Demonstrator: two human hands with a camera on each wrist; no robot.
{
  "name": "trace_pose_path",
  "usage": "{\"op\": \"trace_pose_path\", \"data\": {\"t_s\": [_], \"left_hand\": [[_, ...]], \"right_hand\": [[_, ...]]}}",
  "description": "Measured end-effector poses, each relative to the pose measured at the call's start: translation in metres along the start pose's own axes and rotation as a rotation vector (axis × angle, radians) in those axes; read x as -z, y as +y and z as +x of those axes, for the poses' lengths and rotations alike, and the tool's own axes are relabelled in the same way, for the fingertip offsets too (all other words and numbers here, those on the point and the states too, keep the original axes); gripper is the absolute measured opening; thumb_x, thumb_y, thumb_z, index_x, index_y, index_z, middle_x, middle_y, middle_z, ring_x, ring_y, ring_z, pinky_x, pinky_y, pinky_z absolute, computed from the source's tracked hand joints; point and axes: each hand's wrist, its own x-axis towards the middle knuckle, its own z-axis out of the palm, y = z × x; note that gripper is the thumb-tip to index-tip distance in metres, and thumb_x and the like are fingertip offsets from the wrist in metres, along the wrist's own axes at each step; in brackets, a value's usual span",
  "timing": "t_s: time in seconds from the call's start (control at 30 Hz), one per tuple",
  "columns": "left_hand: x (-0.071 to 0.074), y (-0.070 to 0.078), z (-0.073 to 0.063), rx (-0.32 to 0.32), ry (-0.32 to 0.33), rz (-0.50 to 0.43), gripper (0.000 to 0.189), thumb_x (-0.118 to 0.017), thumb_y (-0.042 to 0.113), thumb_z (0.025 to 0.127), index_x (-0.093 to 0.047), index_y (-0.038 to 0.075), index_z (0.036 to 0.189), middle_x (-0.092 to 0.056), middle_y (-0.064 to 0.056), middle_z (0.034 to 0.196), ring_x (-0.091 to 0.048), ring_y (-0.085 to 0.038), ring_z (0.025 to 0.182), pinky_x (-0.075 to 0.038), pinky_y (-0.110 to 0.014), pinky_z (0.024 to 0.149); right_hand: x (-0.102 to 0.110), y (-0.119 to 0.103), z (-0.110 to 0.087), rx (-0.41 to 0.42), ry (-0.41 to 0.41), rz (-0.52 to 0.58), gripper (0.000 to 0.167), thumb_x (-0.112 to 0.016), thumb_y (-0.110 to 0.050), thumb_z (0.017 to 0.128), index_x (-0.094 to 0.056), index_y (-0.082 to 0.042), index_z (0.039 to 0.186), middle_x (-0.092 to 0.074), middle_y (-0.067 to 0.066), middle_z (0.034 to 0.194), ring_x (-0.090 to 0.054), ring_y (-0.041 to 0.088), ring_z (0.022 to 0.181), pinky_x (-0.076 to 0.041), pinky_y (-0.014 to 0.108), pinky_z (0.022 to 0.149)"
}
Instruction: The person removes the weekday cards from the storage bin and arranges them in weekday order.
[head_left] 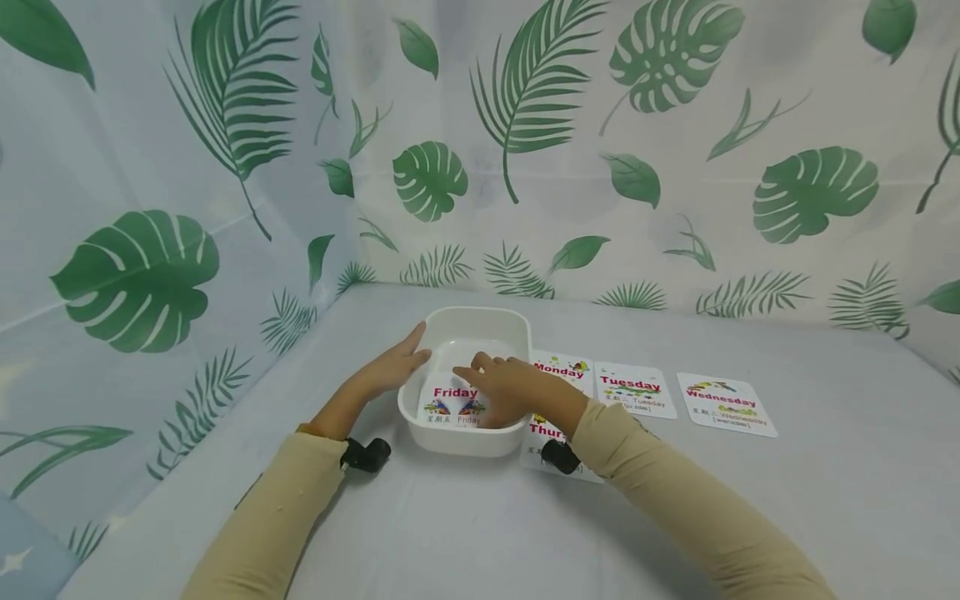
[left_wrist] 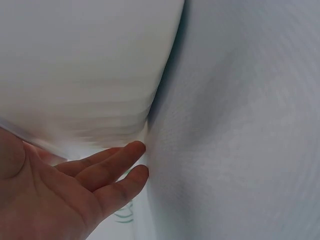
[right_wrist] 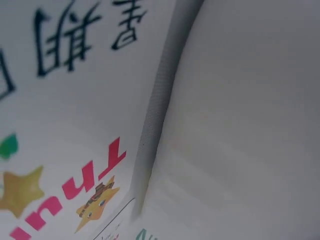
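Observation:
In the head view, a white plastic basin (head_left: 510, 321) stands on the table. A card printed "Friday" (head_left: 446, 398) lies inside it. My left hand (head_left: 390, 367) is at the basin's left rim with fingers extended; the left wrist view shows this hand (left_wrist: 75, 195) beside the basin's outer wall (left_wrist: 85, 60). My right hand (head_left: 506, 387) reaches over the right rim and covers the card's right part, its fingers bent; whether it pinches the card is hidden. The right wrist view shows the Thursday card (right_wrist: 95, 100) and basin wall (right_wrist: 240, 120), no hand.
To the basin's right lie a Monday card (head_left: 562, 367), a Tuesday card (head_left: 636, 388) and a Wednesday card (head_left: 726, 404). The Thursday card lies below Monday, partly under my right wrist. A leaf-patterned curtain (head_left: 555, 208) rises behind and left of the table (head_left: 450, 525).

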Motion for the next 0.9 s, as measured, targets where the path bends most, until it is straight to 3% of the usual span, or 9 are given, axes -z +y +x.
{"op": "trace_pose_path", "data": {"t_s": [0.1,0.27,0.33,0.57,0.67,0.8,0.9], "left_hand": [[-0.0002,-0.0004,0.0016,-0.004,-0.003,-0.001,0.061,-0.029,0.024,0.1,0.007,0.007,0.146,0.005,-0.011,0.154,0.002,-0.029,0.142,-0.003,-0.046,0.115],[-0.0006,-0.0017,0.0023,-0.005,0.0,-0.002,0.061,-0.029,0.024,0.1,0.007,0.008,0.147,0.005,-0.011,0.154,0.001,-0.029,0.142,-0.002,-0.046,0.115],[-0.0006,-0.0018,0.0021,-0.006,0.002,-0.003,0.061,-0.029,0.024,0.1,0.007,0.008,0.147,0.005,-0.011,0.154,0.001,-0.029,0.142,-0.002,-0.046,0.115],[-0.0009,-0.0012,0.0015,-0.015,0.005,-0.003,0.061,-0.03,0.023,0.1,0.007,0.007,0.147,0.005,-0.011,0.154,0.001,-0.029,0.142,-0.002,-0.046,0.115],[-0.0013,-0.0016,0.0016,-0.012,0.007,0.004,0.062,-0.03,0.024,0.1,0.007,0.007,0.147,0.005,-0.011,0.154,0.001,-0.03,0.142,-0.003,-0.047,0.115],[-0.0015,-0.0026,0.0023,-0.01,0.009,0.005,0.062,-0.03,0.025,0.1,0.006,0.007,0.147,0.004,-0.011,0.154,0.0,-0.03,0.142,-0.004,-0.048,0.114],[-0.0013,-0.0026,0.0025,-0.014,0.01,0.007,0.062,-0.03,0.024,0.1,0.006,0.007,0.147,0.005,-0.011,0.154,0.001,-0.03,0.142,-0.004,-0.048,0.114]], "right_hand": [[-0.0006,0.0006,-0.0001,-0.011,0.003,0.02,0.08,-0.064,-0.045,0.078,-0.025,-0.022,0.145,-0.036,0.007,0.137,-0.052,0.026,0.103,-0.046,0.037,0.09],[0.0004,-0.0001,0.0005,-0.028,-0.031,0.003,0.086,-0.064,-0.051,0.078,-0.024,-0.017,0.145,-0.032,0.009,0.145,-0.04,0.03,0.127,-0.033,0.045,0.107],[0.0009,-0.0005,0.0007,-0.032,-0.037,0.013,0.086,-0.065,-0.05,0.077,-0.024,-0.016,0.145,-0.034,0.009,0.144,-0.039,0.029,0.129,-0.031,0.045,0.108],[-0.0007,0.0002,0.0,-0.023,0.025,0.051,0.086,-0.069,-0.048,0.075,-0.028,-0.019,0.144,-0.041,0.008,0.133,-0.045,0.024,0.115,-0.042,0.04,0.099],[-0.0017,0.0007,-0.0013,-0.003,0.073,0.053,0.084,-0.068,-0.051,0.075,-0.031,-0.017,0.143,-0.044,0.008,0.124,-0.048,0.02,0.103,-0.047,0.034,0.088],[-0.001,0.0009,-0.0034,0.001,0.106,0.1,0.086,-0.069,-0.052,0.073,-0.032,-0.017,0.143,-0.044,0.008,0.118,-0.048,0.016,0.09,-0.046,0.029,0.077],[-0.0001,0.0011,-0.0051,0.01,0.121,0.149,0.086,-0.071,-0.049,0.073,-0.032,-0.018,0.143,-0.042,0.007,0.121,-0.048,0.014,0.088,-0.045,0.026,0.076]]}}
